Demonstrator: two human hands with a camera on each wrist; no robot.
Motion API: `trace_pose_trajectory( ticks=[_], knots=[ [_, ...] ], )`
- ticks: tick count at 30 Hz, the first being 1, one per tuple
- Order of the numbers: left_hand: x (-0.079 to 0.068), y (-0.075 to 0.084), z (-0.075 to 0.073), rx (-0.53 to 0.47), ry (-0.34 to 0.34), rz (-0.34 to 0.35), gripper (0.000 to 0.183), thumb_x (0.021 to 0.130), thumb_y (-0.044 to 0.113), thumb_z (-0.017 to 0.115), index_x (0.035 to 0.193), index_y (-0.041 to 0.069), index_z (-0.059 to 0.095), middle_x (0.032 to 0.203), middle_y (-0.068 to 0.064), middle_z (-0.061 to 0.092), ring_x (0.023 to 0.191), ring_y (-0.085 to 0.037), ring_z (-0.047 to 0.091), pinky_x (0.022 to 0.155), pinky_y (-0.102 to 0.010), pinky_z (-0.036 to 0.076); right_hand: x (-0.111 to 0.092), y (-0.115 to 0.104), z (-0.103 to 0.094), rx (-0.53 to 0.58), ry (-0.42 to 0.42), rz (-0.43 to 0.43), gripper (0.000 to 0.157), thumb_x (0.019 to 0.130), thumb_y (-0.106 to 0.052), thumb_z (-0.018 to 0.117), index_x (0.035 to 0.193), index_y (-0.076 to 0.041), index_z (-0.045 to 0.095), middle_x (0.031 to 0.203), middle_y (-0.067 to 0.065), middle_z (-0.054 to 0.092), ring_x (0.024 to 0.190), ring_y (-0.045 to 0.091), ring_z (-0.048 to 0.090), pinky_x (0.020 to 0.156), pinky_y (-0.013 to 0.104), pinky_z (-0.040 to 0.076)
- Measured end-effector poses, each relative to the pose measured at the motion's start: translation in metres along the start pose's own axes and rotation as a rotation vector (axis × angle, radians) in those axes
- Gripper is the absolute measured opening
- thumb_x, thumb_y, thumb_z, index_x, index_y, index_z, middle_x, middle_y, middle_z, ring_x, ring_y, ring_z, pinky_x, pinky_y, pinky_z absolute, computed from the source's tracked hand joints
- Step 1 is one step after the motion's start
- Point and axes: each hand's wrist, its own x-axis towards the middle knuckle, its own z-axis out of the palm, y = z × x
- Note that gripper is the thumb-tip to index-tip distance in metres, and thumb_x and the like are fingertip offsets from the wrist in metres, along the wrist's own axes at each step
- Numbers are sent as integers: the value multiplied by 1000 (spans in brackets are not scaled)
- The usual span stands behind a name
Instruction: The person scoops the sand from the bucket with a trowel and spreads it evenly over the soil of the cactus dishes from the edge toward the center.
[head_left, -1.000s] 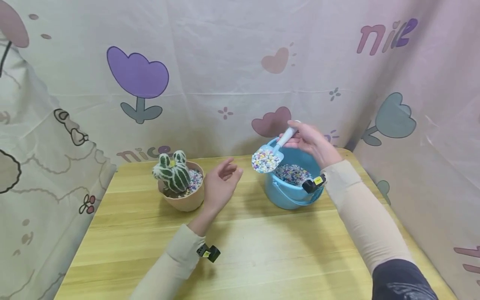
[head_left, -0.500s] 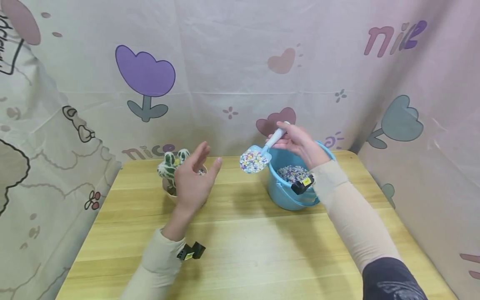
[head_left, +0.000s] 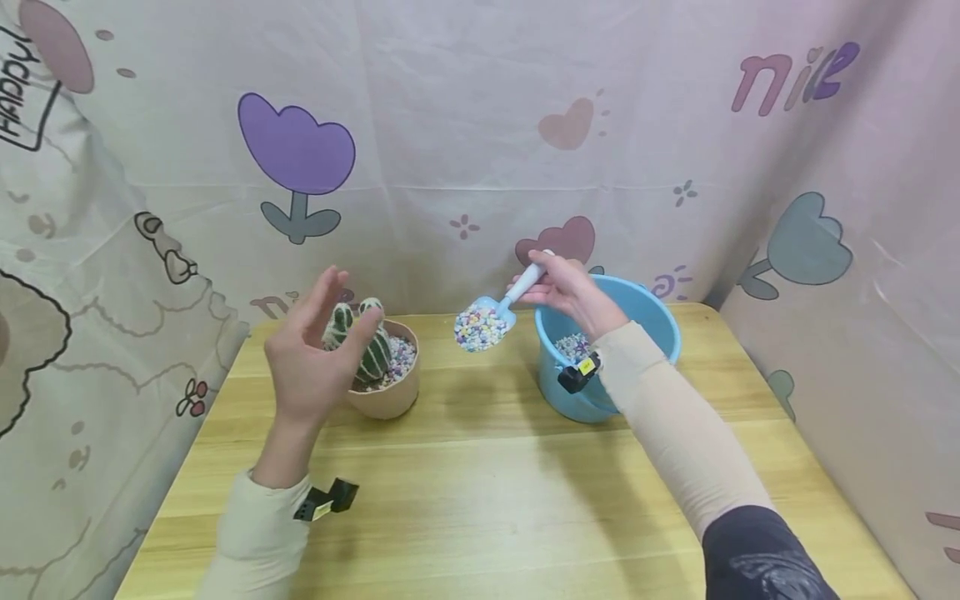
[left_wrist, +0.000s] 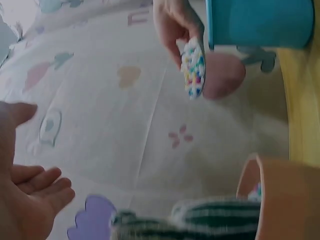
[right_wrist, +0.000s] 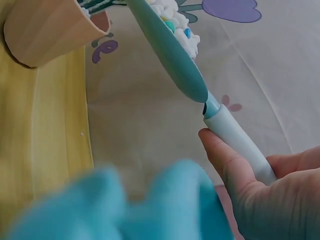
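Observation:
My right hand (head_left: pixel 566 287) grips the white handle of a light blue shovel (head_left: pixel 525 283), its scoop heaped with multicoloured pebbles (head_left: pixel 481 326). The scoop hangs between the bucket and the flowerpot, left of the bucket rim. In the right wrist view, thumb and fingers wrap the handle (right_wrist: pixel 240 145). My left hand (head_left: pixel 311 367) is raised with loosely extended fingers and holds nothing. It overlaps the left side of a green cactus (head_left: pixel 375 358) with white stripes. The cactus stands in a peach flowerpot (head_left: pixel 390 402) with similar pebbles around it.
A blue bucket (head_left: pixel 566 398) with pebbles inside stands at the table's back right, partly hidden by my right forearm. The wooden table (head_left: pixel 465 500) meets a patterned cloth (head_left: pixel 450 125) behind and at both sides.
My right hand has carried the loaded shovel left, from over the bucket towards the flowerpot. My left hand has moved left across the front of the pot and cactus.

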Motion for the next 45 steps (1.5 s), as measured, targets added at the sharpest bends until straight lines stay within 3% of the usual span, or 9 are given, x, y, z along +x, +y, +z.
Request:
trace_pose_trajectory(
  ticks=[7,14,18,23,29,31,35,38,45],
  knots=[
    [-2,-22,-31,-95,91,-13,63,85,-3,80,145,4,61,137,-7,72,132,-17,67,118,-28,49,3,8,16,53,-2,-4,63,110,-21,55,162,-4,23,153,38,48,138,49,54,113,57,50],
    [-11,-45,-59,-77,141,-205,60,86,1,82,143,9,64,141,-14,69,129,-9,67,115,-21,49,7,15,31,101,20,6,58,109,-20,58,158,-2,31,152,37,50,139,45,56,115,56,50],
    [-18,-61,-71,-24,118,-311,57,89,1,81,143,9,65,143,-16,67,127,-5,68,110,-18,52,8,20,37,103,23,9,58,109,-20,58,157,-1,33,150,38,51,136,45,59,113,56,52],
    [-26,-89,-85,89,-22,-440,67,91,8,82,152,8,55,152,-16,60,136,-9,62,109,-12,50,7,25,44,103,22,3,58,109,-20,58,158,0,31,151,39,49,134,45,61,110,55,54],
    [-33,-109,-91,223,-300,-548,92,92,31,84,166,18,31,168,-10,40,154,-30,43,111,-5,41,9,31,53,106,33,-4,58,109,-18,58,158,-1,31,151,38,49,133,45,62,109,57,54],
    [-34,-113,-91,252,-401,-560,101,91,37,85,169,19,22,172,-10,31,157,-35,36,117,-11,38,11,34,56,104,36,-10,60,109,-17,59,159,-2,30,151,39,49,132,45,62,109,58,54],
    [-35,-118,-85,288,-552,-564,115,88,46,86,170,19,10,176,-11,19,161,-39,25,130,-40,29,12,39,61,95,36,-21,61,108,-17,60,159,-1,31,149,40,51,131,47,63,108,59,55],
    [-38,-121,-78,313,-598,-560,120,85,51,87,170,17,10,176,-15,16,160,-42,23,130,-55,28,12,43,64,75,41,-36,56,108,-18,60,155,2,35,145,39,55,128,47,65,105,57,58],
    [-46,-126,-67,272,-559,-575,115,84,46,89,169,12,19,172,-23,22,157,-44,31,127,-53,34,9,48,69,52,45,-51,52,109,-18,59,150,6,39,135,39,62,119,46,71,96,52,64]
  ],
)
